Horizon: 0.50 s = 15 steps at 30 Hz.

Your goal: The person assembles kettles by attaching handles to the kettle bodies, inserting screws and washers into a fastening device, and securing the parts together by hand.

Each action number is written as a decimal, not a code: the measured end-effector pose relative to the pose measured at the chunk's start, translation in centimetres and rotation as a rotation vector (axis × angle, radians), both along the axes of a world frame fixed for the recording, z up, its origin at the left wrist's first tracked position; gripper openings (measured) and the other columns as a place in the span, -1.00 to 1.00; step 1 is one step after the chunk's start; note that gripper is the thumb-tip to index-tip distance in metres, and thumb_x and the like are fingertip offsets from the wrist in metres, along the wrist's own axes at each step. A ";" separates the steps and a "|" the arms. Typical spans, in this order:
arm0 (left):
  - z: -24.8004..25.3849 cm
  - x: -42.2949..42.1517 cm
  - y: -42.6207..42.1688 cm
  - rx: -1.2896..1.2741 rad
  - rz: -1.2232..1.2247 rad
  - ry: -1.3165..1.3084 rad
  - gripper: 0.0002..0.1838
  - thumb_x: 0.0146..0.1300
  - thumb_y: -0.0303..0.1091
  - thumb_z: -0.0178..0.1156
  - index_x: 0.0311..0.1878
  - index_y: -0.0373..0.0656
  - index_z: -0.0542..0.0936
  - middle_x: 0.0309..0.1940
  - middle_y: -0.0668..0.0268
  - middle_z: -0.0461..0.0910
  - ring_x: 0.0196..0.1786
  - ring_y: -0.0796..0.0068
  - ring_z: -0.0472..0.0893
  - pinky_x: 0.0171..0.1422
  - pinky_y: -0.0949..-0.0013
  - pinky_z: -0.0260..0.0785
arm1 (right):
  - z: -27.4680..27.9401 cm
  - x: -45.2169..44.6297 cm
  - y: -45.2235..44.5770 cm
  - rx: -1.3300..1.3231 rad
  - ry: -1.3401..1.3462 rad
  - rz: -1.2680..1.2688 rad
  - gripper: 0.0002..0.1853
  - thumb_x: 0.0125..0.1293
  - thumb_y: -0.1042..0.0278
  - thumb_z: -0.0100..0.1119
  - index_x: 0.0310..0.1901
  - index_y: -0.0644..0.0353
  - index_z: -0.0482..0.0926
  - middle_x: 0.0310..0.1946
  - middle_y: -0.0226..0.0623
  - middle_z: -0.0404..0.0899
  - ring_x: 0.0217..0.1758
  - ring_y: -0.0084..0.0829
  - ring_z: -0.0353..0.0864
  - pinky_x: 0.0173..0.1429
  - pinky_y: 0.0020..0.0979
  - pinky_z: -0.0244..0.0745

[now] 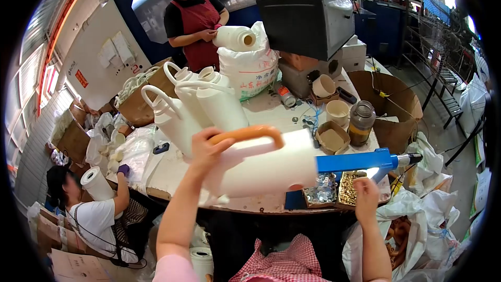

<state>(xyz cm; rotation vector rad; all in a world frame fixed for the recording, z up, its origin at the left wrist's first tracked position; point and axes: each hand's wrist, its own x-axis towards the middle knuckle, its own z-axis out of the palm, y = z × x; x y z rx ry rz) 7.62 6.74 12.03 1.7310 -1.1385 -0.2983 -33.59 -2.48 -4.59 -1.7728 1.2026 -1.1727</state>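
Note:
A large white plastic body [261, 169] lies on its side across the near edge of the table, its right end against a blue fixture [355, 162]. An orange-brown curved handle [250, 133] runs along its top. My left hand [207, 149] is wrapped round the left end of this handle. To the right, my right hand [367, 190] is pinched over a box of small brass-coloured parts [347, 188]; what its fingertips hold is too small to make out. Beside that box is another with silvery parts [321, 190].
White jugs [209, 102] stand behind the white body. A sack [248, 70], a dark cabinet [308, 23], cups [337, 112] and a jar [361, 122] are farther back. One person [195, 21] stands behind the table; another [99, 214] sits at left.

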 end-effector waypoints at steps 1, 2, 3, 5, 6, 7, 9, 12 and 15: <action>-0.4 1.5 2.1 0.007 0.051 -0.009 -0.73 0.01 -0.33 0.55 -0.30 -0.28 0.72 -0.46 0.35 0.67 -0.37 0.58 0.59 -0.25 0.44 0.46 | 0.0 0.8 -0.2 -0.126 0.209 0.088 -0.89 0.34 0.49 0.17 -0.15 0.26 0.63 -0.23 -0.20 0.63 -0.12 -0.20 0.63 0.01 -0.25 0.53; -0.7 2.6 4.2 0.014 0.084 -0.049 -0.73 -0.01 -0.35 0.55 -0.31 -0.28 0.71 -0.45 0.35 0.67 -0.37 0.58 0.60 -0.24 0.45 0.46 | -0.2 1.8 -0.5 -0.254 0.417 0.175 -0.86 0.27 0.51 0.18 -0.17 0.23 0.67 -0.17 -0.13 0.65 -0.07 -0.08 0.67 0.01 -0.13 0.57; -1.1 3.3 6.2 0.023 0.118 -0.085 -0.74 -0.03 -0.38 0.56 -0.31 -0.29 0.70 -0.45 0.35 0.67 -0.36 0.57 0.60 -0.23 0.45 0.47 | -1.2 2.6 -1.0 -0.251 0.550 0.140 -0.83 0.25 0.51 0.20 -0.14 0.19 0.70 -0.11 -0.12 0.64 -0.06 -0.07 0.67 0.04 -0.13 0.57; -2.2 4.1 9.6 0.037 0.125 0.001 -0.73 -0.06 -0.43 0.57 -0.31 -0.30 0.69 -0.42 0.35 0.67 -0.34 0.57 0.61 -0.20 0.46 0.48 | -1.7 3.8 -2.0 -0.114 0.804 0.137 -0.74 0.23 0.48 0.22 -0.06 0.07 0.74 0.06 -0.11 0.57 -0.02 -0.08 0.67 0.10 -0.15 0.59; -3.0 4.1 10.8 0.038 0.129 0.004 -0.73 -0.06 -0.43 0.57 -0.31 -0.30 0.69 -0.42 0.35 0.67 -0.34 0.57 0.61 -0.20 0.46 0.48 | -2.5 3.8 -2.9 -0.154 0.884 0.195 -0.75 0.28 0.45 0.14 -0.05 0.11 0.73 0.01 -0.05 0.57 -0.01 -0.07 0.66 0.06 -0.14 0.61; -3.5 4.1 12.1 0.033 0.117 0.027 -0.72 -0.07 -0.44 0.58 -0.31 -0.30 0.69 -0.41 0.35 0.67 -0.33 0.58 0.61 -0.19 0.47 0.49 | -1.5 4.3 -2.7 -0.140 0.972 0.208 -0.74 0.28 0.42 0.16 -0.04 0.09 0.73 0.01 -0.07 0.58 0.03 -0.08 0.64 0.06 -0.15 0.60; -4.3 4.2 13.8 0.023 0.104 0.057 -0.71 -0.08 -0.46 0.58 -0.31 -0.31 0.68 -0.40 0.35 0.67 -0.33 0.58 0.61 -0.19 0.48 0.49 | -0.5 4.8 -2.3 -0.293 1.118 0.179 -0.73 0.29 0.35 0.19 -0.02 0.07 0.74 0.02 -0.12 0.60 0.14 -0.13 0.57 0.09 -0.18 0.58; -6.2 3.8 14.5 0.026 0.109 0.200 -0.71 -0.07 -0.46 0.59 -0.30 -0.31 0.68 -0.40 0.34 0.67 -0.33 0.61 0.61 -0.19 0.50 0.49 | 0.6 5.6 -2.5 -0.360 1.184 0.284 -0.76 0.30 0.29 0.20 -0.08 0.10 0.75 0.04 -0.11 0.61 0.21 -0.16 0.52 0.12 -0.17 0.56; -6.8 4.0 14.4 0.050 0.099 0.213 -0.70 -0.07 -0.47 0.59 -0.28 -0.30 0.68 -0.40 0.34 0.68 -0.34 0.62 0.61 -0.19 0.52 0.49 | -5.8 6.3 -4.7 -0.544 1.098 0.222 -0.78 0.13 0.16 0.34 -0.27 0.10 0.71 -0.21 -0.21 0.68 0.00 -0.22 0.65 -0.05 -0.21 0.58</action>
